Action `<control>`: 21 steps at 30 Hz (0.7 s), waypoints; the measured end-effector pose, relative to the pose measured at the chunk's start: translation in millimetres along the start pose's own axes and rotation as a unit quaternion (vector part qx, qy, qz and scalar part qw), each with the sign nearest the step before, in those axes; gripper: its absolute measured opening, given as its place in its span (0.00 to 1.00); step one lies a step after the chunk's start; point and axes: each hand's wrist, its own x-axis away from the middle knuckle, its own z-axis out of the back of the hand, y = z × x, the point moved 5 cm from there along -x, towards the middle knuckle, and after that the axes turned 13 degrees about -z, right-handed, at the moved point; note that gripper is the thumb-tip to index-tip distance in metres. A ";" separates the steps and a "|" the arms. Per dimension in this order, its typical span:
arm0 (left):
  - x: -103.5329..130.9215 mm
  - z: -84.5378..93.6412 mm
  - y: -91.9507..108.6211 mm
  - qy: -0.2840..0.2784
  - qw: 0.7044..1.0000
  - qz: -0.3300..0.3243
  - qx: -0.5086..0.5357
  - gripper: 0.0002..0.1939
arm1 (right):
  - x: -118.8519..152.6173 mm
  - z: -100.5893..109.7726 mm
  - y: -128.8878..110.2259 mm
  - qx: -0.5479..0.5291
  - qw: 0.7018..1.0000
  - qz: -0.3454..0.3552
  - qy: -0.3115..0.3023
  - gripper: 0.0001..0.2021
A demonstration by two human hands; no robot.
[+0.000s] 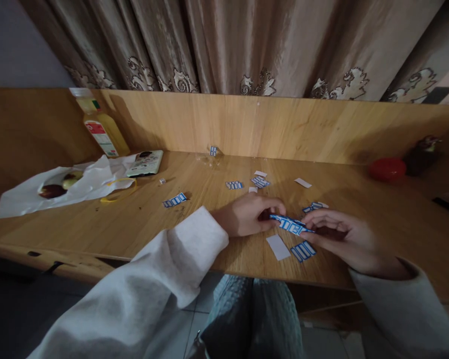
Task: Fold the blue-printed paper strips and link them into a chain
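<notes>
The left hand pinches one end of a blue-and-white strip between thumb and fingers, and the right hand grips the other end the same way, fingers curled narrow. The strip is held over the wooden desk, near its front edge.

Just in front of the strip, on the side toward the person, a plain white slip lies beside a blue-barred piece. Just behind the strip, partly hidden by the right hand, is another blue piece. Farther behind it lie a white card and, a little to its left, a blue cluster and a blue-edged row.

Well to the left of the strip are a lone blue piece, a yellow band, a flat pale package, a white sheet with dark fruit, and a bottle of yellow liquid. Well to its right sits a red rounded object. Patterned curtains hang beyond it.
</notes>
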 end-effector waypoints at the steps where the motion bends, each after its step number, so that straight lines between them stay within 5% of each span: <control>1: -0.4 -0.4 0.4 -0.004 1.000 -0.006 0.003 0.09 | -0.1 0.9 0.0 0.000 1.000 -0.002 0.005 0.11; 7: -2.2 -1.6 2.4 -0.017 0.999 -0.042 0.006 0.10 | -0.4 3.8 -3.7 0.016 0.999 0.010 0.047 0.17; 21: -0.1 -2.2 0.2 -0.009 1.000 -0.027 0.010 0.09 | 9.1 7.7 -0.7 0.021 1.000 0.022 -0.002 0.14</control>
